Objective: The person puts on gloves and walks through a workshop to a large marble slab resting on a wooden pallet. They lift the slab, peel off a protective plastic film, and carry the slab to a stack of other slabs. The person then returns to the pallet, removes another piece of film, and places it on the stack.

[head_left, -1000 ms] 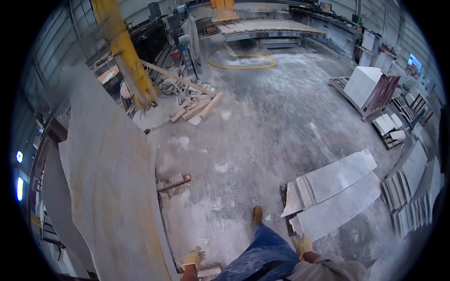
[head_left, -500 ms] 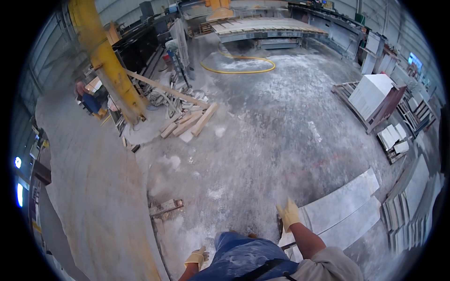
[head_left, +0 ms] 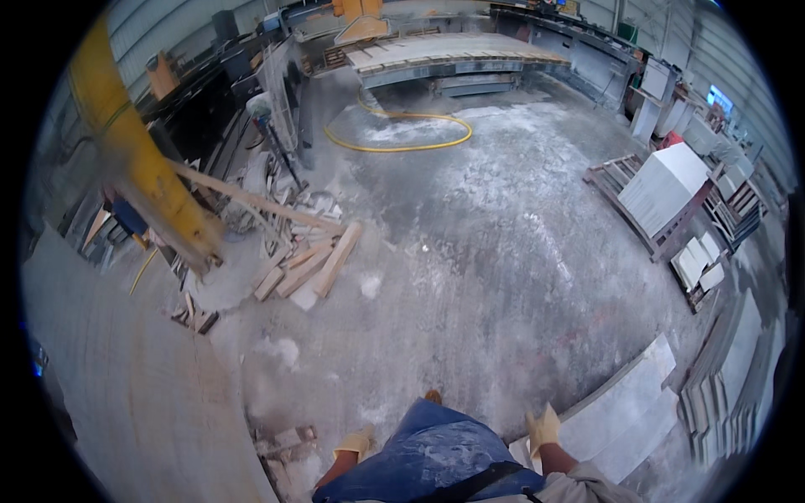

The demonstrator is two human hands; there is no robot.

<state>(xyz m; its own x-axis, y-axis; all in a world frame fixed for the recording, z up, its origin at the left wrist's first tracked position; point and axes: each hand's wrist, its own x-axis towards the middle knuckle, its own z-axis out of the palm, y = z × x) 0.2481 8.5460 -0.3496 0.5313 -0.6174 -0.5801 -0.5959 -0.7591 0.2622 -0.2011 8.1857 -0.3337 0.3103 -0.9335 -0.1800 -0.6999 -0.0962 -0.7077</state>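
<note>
Right hand (head_left: 543,429), yellow-gloved, fingers spread, holding nothing, just beside the pale stone slab (head_left: 625,411) on the floor. Left hand (head_left: 354,443), gloved, fingers unclear, near wood scraps (head_left: 281,440), well left of the slab.

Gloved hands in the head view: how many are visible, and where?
2. The left hand in a yellow glove hangs at the lower edge beside the blue apron; the right hand, also gloved, is raised near the pale stone slabs. Neither holds anything.
</note>
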